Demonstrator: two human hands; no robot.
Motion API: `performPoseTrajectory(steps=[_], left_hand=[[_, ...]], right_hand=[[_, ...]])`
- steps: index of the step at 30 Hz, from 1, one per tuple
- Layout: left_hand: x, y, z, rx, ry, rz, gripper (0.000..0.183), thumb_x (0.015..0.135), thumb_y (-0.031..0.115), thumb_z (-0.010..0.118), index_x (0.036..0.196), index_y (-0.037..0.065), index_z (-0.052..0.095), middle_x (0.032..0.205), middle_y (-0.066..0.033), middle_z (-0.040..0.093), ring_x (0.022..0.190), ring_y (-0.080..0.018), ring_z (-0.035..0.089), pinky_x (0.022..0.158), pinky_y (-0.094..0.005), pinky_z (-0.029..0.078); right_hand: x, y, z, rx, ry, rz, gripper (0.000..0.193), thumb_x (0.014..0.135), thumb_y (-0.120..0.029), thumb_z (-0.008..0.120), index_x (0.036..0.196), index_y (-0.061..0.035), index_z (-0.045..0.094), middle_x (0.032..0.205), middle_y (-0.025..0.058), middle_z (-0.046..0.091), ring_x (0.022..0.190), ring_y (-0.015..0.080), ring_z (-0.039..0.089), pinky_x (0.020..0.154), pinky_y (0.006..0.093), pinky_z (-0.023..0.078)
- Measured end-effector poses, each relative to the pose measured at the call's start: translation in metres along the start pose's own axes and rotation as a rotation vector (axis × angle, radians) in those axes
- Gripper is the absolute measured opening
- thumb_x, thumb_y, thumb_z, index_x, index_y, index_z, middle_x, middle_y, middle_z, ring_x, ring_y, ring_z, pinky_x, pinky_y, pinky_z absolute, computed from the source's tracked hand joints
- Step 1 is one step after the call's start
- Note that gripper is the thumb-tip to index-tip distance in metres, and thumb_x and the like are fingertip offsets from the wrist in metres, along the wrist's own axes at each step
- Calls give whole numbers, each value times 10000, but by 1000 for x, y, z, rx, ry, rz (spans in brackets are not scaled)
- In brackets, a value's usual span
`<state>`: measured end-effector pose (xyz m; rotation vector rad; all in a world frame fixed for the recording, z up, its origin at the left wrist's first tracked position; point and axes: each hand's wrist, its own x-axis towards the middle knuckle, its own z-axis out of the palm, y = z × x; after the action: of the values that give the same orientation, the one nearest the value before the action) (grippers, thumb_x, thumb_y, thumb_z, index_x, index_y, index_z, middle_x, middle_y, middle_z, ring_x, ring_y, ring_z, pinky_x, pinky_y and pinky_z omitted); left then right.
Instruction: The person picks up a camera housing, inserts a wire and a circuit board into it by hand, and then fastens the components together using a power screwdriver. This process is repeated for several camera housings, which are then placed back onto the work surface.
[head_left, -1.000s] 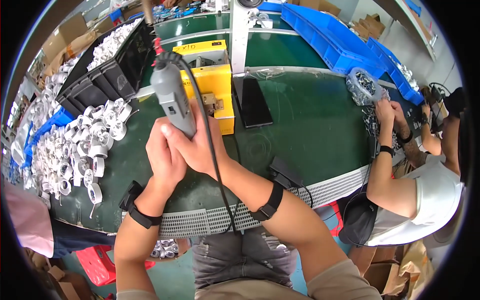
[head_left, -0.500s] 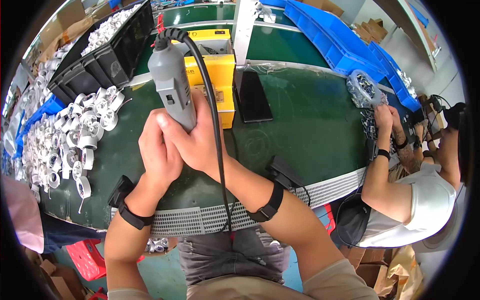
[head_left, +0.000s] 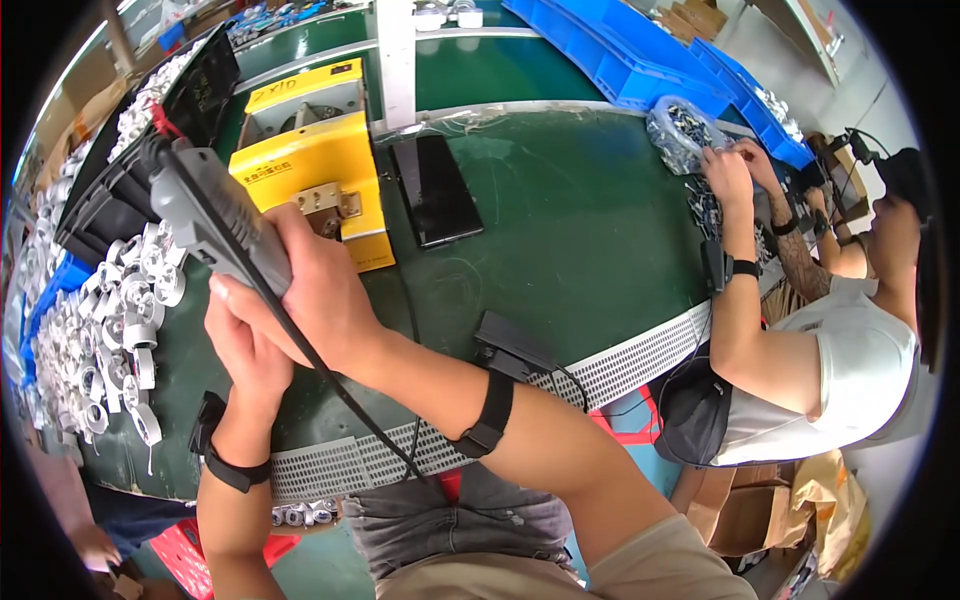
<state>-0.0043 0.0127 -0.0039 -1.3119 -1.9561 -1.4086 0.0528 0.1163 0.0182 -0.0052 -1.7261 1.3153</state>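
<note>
My right hand (head_left: 330,303) is wrapped round a grey corded electric screwdriver (head_left: 225,215), its body slanting up and to the left. The black cord (head_left: 320,365) loops down across my right hand. My left hand (head_left: 245,345) is closed just below and left of the right one, against it. Whatever lies between its fingers is hidden, and so is the screwdriver's working tip. Just beyond my hands stands a yellow box-shaped machine (head_left: 310,165) with a metal fitting on its front. White ring-shaped parts (head_left: 135,320) lie heaped to the left.
A black phone (head_left: 435,190) lies right of the machine. A black crate (head_left: 120,190) of white parts stands far left. Blue trays (head_left: 630,60) and a bag of small metal parts (head_left: 685,130) are at the far right, where a co-worker (head_left: 800,370) handles pieces. A perforated strip (head_left: 640,345) edges the green table.
My view has turned, so the machine and phone sit further left. Both hands and the screwdriver are now further left in view, with the tool tilted more to the left. The grip looks the same.
</note>
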Motion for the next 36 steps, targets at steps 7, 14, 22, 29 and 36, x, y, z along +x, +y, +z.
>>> performPoseTrajectory(steps=[7,14,22,29,36], left_hand=[[-4,-8,2,-28,17,-75,240,924,180,545,994,-49,567,834,-85,631,774,-177,598,713,-315,482],[-7,-6,16,-108,329,-107,363,904,84,574,1226,-20,442,1176,-139,532,1007,-195,561,882,-331,462],[-1,41,-14,-149,115,269,206,957,166,480,1104,35,420,1039,-169,495,878,-231,546,752,-344,454],[12,100,-2,-1487,200,-1145,198,917,265,470,870,73,450,878,-68,471,817,-209,472,808,-325,388],[-3,30,18,-1698,-1024,-493,278,953,275,520,862,15,560,1044,-153,591,1120,-318,527,967,-395,403]], right_hand=[[0,-4,0,6,3,34,437,788,-272,742,1019,-20,469,812,196,628,754,413,638,641,454,496],[2,-1,-4,21,-62,55,494,779,-292,745,1083,-21,465,868,194,638,805,405,647,678,457,500],[9,-25,-11,-43,345,-563,561,736,-166,748,1215,-28,491,1090,166,495,968,314,485,831,422,411],[-23,-48,7,-7,292,-505,288,718,-237,749,873,-84,560,881,81,538,802,265,512,708,392,379],[-49,-77,16,524,-814,-128,414,753,-378,712,589,-35,548,612,125,565,567,307,548,561,396,418]])
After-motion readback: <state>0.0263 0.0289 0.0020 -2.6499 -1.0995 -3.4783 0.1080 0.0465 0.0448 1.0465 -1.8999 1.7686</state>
